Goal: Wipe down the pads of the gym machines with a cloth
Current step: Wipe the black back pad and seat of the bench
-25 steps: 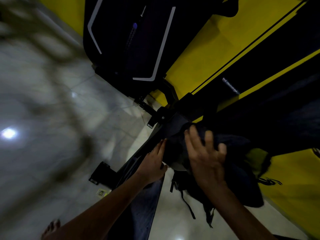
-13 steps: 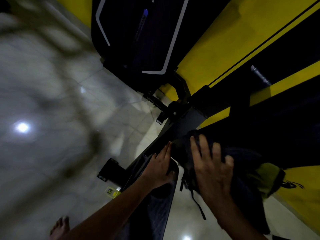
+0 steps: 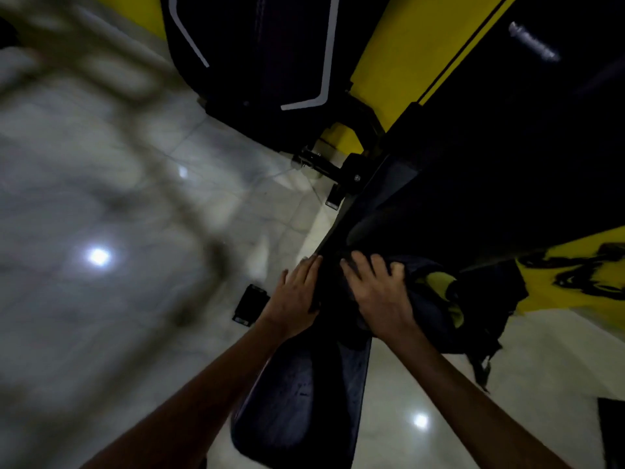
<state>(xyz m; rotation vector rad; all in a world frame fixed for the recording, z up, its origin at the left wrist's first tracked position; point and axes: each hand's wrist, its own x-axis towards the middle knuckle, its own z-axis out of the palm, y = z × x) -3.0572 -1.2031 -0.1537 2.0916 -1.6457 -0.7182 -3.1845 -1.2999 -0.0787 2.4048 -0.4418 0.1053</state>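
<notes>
Head view: right hand (image 3: 375, 292) spread flat, pressing dark cloth (image 3: 436, 306) onto long dark pad (image 3: 297, 394). Left hand (image 3: 297, 296) laid along pad's left edge, fingers straight, steadying. Mid-wipe, probably; lower stretch of pad not yet covered, other machines left. Open tiled floor (image 3: 135, 299) leftward; yellow wall (image 3: 382, 55) and black frame crowding right.

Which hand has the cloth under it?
The right hand. It presses the dark cloth against the pad, with cloth bunched beside it. The left hand only rests bare on the pad's left edge.
</notes>
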